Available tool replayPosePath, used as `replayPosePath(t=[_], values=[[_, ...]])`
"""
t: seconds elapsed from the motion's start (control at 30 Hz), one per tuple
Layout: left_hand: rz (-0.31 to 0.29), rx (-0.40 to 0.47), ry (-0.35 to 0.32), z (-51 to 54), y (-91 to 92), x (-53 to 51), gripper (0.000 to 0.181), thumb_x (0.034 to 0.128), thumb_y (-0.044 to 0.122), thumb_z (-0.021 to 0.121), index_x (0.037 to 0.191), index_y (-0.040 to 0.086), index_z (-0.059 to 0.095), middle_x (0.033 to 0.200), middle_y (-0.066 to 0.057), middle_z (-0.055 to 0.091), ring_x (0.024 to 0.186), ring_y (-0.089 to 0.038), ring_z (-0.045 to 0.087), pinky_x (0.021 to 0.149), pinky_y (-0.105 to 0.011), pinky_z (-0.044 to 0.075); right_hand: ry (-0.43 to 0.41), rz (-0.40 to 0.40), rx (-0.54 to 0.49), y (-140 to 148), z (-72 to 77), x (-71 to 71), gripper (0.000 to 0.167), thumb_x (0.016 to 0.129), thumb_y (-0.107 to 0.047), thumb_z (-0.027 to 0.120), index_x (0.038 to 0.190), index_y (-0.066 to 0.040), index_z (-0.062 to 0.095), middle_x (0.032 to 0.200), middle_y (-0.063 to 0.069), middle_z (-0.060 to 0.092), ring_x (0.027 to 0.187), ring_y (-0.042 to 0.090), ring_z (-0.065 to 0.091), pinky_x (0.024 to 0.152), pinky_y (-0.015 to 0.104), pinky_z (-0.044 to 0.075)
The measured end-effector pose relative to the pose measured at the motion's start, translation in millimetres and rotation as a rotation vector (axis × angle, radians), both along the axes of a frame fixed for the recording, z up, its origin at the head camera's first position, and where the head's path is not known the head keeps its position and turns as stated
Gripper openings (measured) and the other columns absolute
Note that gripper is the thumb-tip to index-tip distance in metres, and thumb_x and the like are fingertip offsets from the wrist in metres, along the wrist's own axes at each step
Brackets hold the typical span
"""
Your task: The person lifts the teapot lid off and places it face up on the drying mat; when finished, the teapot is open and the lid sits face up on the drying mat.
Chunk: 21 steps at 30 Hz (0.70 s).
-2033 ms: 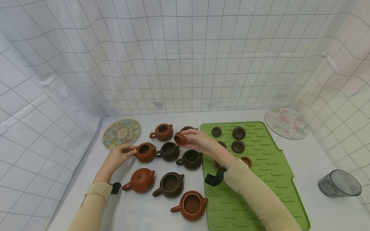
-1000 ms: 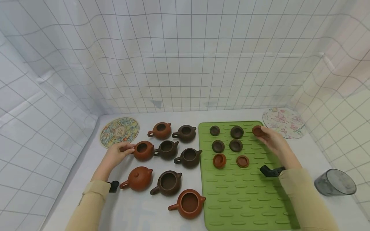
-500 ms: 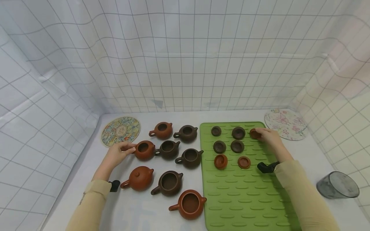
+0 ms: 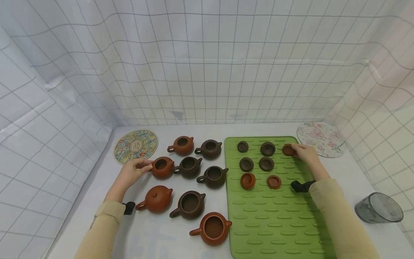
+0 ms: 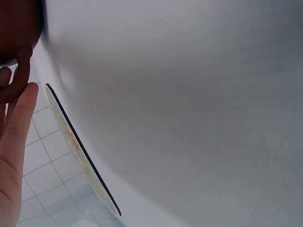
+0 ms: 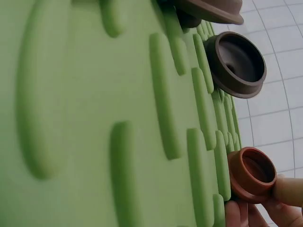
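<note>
My left hand [image 4: 130,175] pinches the handle of a reddish-brown teapot [image 4: 163,174] that stands without a lid on the white table. In the left wrist view the looped handle [image 5: 22,78] lies between thumb and fingers. On the back right of the green mat [image 4: 275,223], my right hand [image 4: 305,155] holds a small reddish teapot lid [image 4: 287,149]. The right wrist view shows this lid [image 6: 252,171] with its hollow side up, down at the mat. Several dark lids, such as this one [image 4: 267,148], and two reddish ones [image 4: 274,182] lie nearby, also upturned.
Several lidless teapots, dark [image 4: 189,205] and reddish [image 4: 214,230], stand left of the mat. One reddish teapot [image 4: 158,199] wears its lid. Round patterned coasters lie at the back left [image 4: 136,145] and back right [image 4: 320,139]. A grey glass [image 4: 379,208] stands far right.
My right hand has carried the reddish lid from above the teapots to the mat's back right and lowered it there. My left hand has stayed on the teapot handle.
</note>
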<state>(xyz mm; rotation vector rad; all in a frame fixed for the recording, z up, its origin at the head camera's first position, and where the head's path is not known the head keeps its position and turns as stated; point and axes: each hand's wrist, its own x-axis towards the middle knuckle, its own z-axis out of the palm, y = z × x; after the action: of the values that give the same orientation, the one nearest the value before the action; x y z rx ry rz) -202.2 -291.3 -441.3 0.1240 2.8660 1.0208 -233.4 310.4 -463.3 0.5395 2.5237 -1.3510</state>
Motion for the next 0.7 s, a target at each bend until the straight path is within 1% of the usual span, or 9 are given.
replayPosePath(t=[0.07, 0.2, 0.37, 0.57, 0.7], values=[[0.001, 0.004, 0.003, -0.4, -0.4, 0.4, 0.025, 0.0957, 0.018, 0.066, 0.115, 0.003, 0.071, 0.111, -0.019, 0.071, 0.11, -0.04, 0.062, 0.088, -0.051, 0.052, 0.002, 0.029, 0.026, 1, -0.7, 0.4, 0.069, 0.105, -0.049, 0.031, 0.151, 0.002, 0.032, 0.154, 0.033, 0.028, 0.137, 0.046, 0.038, 0.116, 0.057, 0.028], [0.001, 0.005, 0.021, -0.6, -1.6, 0.7, 0.025, 0.0958, 0.018, 0.066, 0.114, 0.003, 0.071, 0.109, -0.019, 0.072, 0.109, -0.04, 0.063, 0.088, -0.05, 0.052, 0.018, 0.064, 0.052, 0, -1.0, 0.4, 0.071, 0.105, -0.051, 0.029, 0.15, 0.004, 0.032, 0.151, 0.033, 0.032, 0.133, 0.046, 0.043, 0.115, 0.057, 0.029], [0.001, 0.001, 0.021, -0.4, -3.7, 2.4, 0.025, 0.0957, 0.018, 0.066, 0.115, 0.002, 0.071, 0.107, -0.019, 0.072, 0.107, -0.039, 0.064, 0.086, -0.048, 0.052, 0.051, 0.088, 0.072, -6, 0.5, -0.5, 0.07, 0.106, -0.048, 0.028, 0.149, 0.007, 0.034, 0.146, 0.035, 0.039, 0.128, 0.046, 0.049, 0.112, 0.055, 0.035], [-0.02, -0.017, 0.038, -0.7, -3.5, 3.2, 0.027, 0.0959, 0.02, 0.066, 0.116, 0.003, 0.07, 0.11, -0.019, 0.071, 0.11, -0.041, 0.063, 0.091, -0.053, 0.051, 0.063, 0.083, 0.099, -8, 0.9, 0.2, 0.068, 0.107, -0.045, 0.026, 0.149, 0.007, 0.033, 0.145, 0.035, 0.039, 0.128, 0.047, 0.047, 0.109, 0.058, 0.037], [-0.039, -0.015, 0.051, 0.3, -1.8, 3.9, 0.029, 0.0961, 0.02, 0.066, 0.118, 0.003, 0.07, 0.115, -0.02, 0.07, 0.112, -0.042, 0.062, 0.093, -0.054, 0.051, 0.069, 0.069, 0.141, -9, 2.6, 3.3, 0.067, 0.106, -0.045, 0.026, 0.148, 0.007, 0.035, 0.143, 0.035, 0.042, 0.126, 0.048, 0.046, 0.106, 0.06, 0.039]])
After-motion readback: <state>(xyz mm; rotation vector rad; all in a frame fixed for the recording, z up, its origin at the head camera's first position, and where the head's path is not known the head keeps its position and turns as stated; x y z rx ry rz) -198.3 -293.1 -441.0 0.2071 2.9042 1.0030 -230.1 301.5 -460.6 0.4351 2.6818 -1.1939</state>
